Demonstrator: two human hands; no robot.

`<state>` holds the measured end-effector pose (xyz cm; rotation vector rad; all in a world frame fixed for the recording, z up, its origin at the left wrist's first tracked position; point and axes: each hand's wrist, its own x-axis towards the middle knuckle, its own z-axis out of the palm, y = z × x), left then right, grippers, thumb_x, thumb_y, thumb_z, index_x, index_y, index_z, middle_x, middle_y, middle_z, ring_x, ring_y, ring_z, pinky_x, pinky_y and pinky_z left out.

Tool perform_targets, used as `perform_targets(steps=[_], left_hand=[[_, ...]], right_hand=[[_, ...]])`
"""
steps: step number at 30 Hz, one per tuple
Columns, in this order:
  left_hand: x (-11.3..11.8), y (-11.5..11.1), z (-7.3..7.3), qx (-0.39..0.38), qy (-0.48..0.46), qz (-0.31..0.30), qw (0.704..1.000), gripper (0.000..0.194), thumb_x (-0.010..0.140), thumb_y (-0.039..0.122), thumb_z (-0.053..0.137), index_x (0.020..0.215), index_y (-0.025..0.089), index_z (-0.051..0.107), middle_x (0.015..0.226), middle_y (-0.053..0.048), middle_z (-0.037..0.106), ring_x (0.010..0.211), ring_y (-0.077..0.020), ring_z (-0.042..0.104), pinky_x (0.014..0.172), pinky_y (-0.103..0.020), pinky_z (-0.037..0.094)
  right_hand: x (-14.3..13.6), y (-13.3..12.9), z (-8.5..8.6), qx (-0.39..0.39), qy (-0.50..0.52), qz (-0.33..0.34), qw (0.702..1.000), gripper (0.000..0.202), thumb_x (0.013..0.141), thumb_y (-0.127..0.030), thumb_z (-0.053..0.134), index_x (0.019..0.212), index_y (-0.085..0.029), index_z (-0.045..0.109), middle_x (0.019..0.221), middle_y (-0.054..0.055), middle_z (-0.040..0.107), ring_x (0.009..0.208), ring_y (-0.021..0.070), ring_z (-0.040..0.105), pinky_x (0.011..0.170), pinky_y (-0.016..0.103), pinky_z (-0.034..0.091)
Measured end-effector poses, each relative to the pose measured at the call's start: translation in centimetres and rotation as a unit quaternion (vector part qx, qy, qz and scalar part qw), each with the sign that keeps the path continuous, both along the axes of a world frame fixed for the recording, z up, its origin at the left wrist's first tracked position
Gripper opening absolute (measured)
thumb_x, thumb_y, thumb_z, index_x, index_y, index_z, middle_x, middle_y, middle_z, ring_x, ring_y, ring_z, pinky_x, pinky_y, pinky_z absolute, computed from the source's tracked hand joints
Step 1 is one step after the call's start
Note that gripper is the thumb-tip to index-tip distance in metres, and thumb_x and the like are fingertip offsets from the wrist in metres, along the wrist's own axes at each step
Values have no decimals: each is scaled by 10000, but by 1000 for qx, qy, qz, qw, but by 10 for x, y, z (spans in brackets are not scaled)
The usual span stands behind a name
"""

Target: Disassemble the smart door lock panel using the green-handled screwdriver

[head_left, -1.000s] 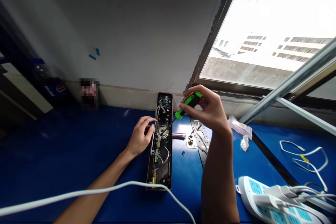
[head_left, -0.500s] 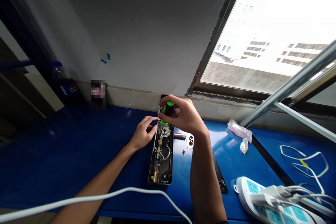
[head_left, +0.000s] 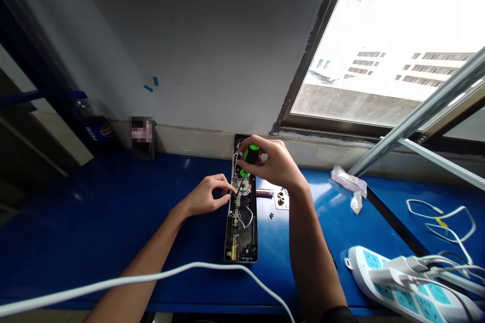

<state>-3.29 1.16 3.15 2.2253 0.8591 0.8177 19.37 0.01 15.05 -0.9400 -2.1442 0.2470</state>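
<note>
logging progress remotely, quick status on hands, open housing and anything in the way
Right hand gripping green-and-black screwdriver, angled into open black housing. Left hand at housing's left edge. White cable crossing foreground, not over screwdriver.

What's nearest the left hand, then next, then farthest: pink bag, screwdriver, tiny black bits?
1. Screwdriver: in the right hand, just right of the left hand.
2. Black bits: farther right, on the table.
3. Pink bag: much farther right.

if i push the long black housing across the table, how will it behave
The black housing should be stiff, judging by its straight edges. It probably won't tip, since it lies flat on the blue table. The white wire looping inside looks floppy and might snag.
</note>
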Motion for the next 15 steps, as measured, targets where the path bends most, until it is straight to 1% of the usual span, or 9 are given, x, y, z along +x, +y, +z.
perform_targets(steps=[4, 7, 9, 12, 14, 15], left_hand=[[2, 0, -3, 1, -8, -6, 1000, 181, 906, 231, 673, 1032, 204, 800, 936, -35, 656, 846, -169, 643, 812, -291, 502], [2, -1, -3, 1, -10, -5, 1000, 176, 900, 227, 676, 1029, 191, 789, 926, -36, 655, 849, -171, 647, 819, -293, 505], [2, -1, -2, 0, -10, -5, 1000, 173, 895, 226, 678, 1027, 190, 784, 927, -36, 660, 856, -174, 650, 832, -296, 505], [2, -1, -1, -6, -7, -8, 1000, 163, 886, 227, 682, 1015, 197, 776, 933, -32, 664, 871, -178, 655, 859, -305, 505], [1, -1, 0, -14, -5, -8, 1000, 170, 876, 230, 689, 1029, 207, 758, 938, -24, 664, 879, -182, 653, 869, -313, 504], [1, -1, 0, -19, -4, -7, 1000, 179, 869, 233, 696, 1040, 210, 742, 936, -18, 662, 878, -184, 652, 866, -316, 505]], right_hand=[[-5, -3, 0, 30, -10, -39, 999, 219, 798, -273, 812, 887, -217, 619, 647, -80, 528, 575, 78, 372, 573, 208, 357], [-13, -4, -2, 67, -12, -71, 995, 258, 791, -255, 817, 868, -213, 574, 639, -85, 481, 584, 83, 351, 585, 220, 334], [-18, -5, -4, 74, -16, -80, 994, 271, 803, -259, 806, 868, -212, 547, 651, -82, 469, 595, 87, 345, 585, 228, 321], [-22, -9, -2, 58, -29, -86, 994, 270, 825, -272, 787, 887, -214, 531, 665, -79, 467, 608, 95, 342, 582, 237, 310], [-21, -15, 2, 31, -45, -67, 996, 248, 838, -262, 774, 918, -217, 543, 694, -71, 503, 616, 97, 355, 584, 240, 313], [-19, -19, 5, 14, -56, -46, 997, 230, 848, -252, 764, 939, -219, 556, 718, -65, 535, 620, 97, 375, 590, 239, 320]])
